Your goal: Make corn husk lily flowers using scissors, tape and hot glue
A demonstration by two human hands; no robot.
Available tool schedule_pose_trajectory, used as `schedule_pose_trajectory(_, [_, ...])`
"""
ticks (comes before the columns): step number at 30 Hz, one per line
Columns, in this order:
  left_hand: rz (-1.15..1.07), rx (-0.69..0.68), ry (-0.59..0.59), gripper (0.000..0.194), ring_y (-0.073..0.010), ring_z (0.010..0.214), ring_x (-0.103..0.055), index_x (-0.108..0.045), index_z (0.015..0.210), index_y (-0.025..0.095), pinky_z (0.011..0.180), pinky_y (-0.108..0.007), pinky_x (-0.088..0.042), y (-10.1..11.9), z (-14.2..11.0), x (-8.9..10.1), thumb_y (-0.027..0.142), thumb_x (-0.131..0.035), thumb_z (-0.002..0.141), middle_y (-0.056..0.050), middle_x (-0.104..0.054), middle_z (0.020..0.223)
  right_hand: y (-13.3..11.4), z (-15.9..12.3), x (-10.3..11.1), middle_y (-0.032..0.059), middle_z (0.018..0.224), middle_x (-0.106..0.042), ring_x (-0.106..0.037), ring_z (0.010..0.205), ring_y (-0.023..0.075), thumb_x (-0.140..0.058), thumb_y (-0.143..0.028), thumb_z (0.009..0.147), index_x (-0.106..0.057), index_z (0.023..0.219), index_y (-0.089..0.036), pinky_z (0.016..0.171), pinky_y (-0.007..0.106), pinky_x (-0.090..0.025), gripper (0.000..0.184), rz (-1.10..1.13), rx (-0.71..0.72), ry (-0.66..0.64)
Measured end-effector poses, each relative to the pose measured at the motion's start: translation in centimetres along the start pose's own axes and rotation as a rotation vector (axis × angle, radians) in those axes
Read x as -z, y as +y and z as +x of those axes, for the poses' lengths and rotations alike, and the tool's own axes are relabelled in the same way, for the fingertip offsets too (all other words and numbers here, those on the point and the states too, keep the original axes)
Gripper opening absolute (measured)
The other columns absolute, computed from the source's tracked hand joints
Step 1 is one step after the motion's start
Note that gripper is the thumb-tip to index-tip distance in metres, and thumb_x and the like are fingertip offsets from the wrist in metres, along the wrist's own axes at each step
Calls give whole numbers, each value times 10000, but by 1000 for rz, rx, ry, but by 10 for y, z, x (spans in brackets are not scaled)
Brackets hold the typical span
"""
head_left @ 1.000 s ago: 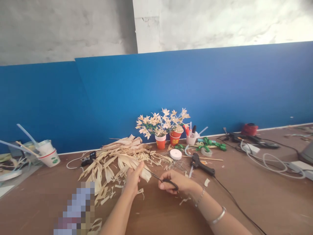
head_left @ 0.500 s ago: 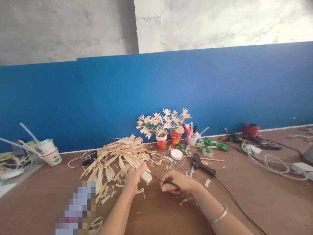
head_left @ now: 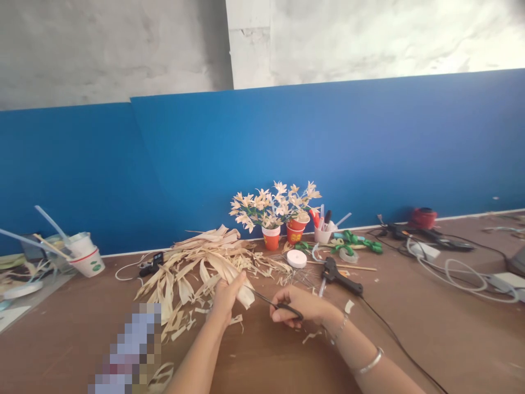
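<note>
Between its thumb and fingers my left hand (head_left: pixel 225 302) pinches a pale dried corn husk (head_left: pixel 245 295), whose wide end points toward the right. My right hand (head_left: pixel 293 305) is closed around the dark handles of a pair of scissors (head_left: pixel 287 311). The scissor blades reach left to the husk's edge, close to my left thumb; whether they are parted I cannot make out. Behind my left hand spreads a heap of dried husks (head_left: pixel 184 268), with narrow cut scraps scattered near it.
Husk flowers (head_left: pixel 274 202) stand in red paper cups (head_left: pixel 270 239) against the blue partition (head_left: pixel 328 148). To the right lie a black glue gun (head_left: pixel 342 279) with its cord, a white ribbon roll (head_left: pixel 296 259) and green tape bits (head_left: pixel 350 239). A white cup (head_left: pixel 91 262) leans at left.
Hardly anything differs. The whole view has shifted very slightly, while both hands, the husk and the scissors keep the same pose.
</note>
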State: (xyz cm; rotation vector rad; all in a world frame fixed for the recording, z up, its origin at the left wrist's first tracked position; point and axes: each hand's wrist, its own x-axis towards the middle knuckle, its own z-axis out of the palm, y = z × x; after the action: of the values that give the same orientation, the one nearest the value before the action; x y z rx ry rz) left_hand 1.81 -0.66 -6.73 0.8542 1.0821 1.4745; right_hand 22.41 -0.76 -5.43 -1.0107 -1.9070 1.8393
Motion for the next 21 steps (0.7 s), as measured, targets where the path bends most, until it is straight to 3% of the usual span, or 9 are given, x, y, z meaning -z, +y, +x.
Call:
schedule_pose_trajectory(5, [-37,13,89,410,-250,744,-676,-684,821,85,635,-308,-514,2,2,1,395,-791,574,-109,-722,773,-1,0,-3,-58,457,-531,-451,381,45,-731,-463,640,-642,771,-122,363,130,-356,375,-3,-35,-11])
schedule_pose_trajectory(11, [-18,-7,62,460,-256,796,-678,-693,874,85,716,-331,-518,2,-2,0,431,-781,584,-117,-728,815,-2,0,-8,-62,465,-531,-431,376,36,-735,-408,661,-659,791,-123,355,125,-334,322,-67,-33,34])
schedule_pose_trajectory(21, [8,0,43,453,-232,720,-668,-695,831,88,695,-323,-505,-8,7,5,443,-784,564,-84,-718,731,-4,-1,-9,-66,465,-519,-415,379,35,-752,-441,639,-662,797,-121,361,133,-324,368,-78,-26,49])
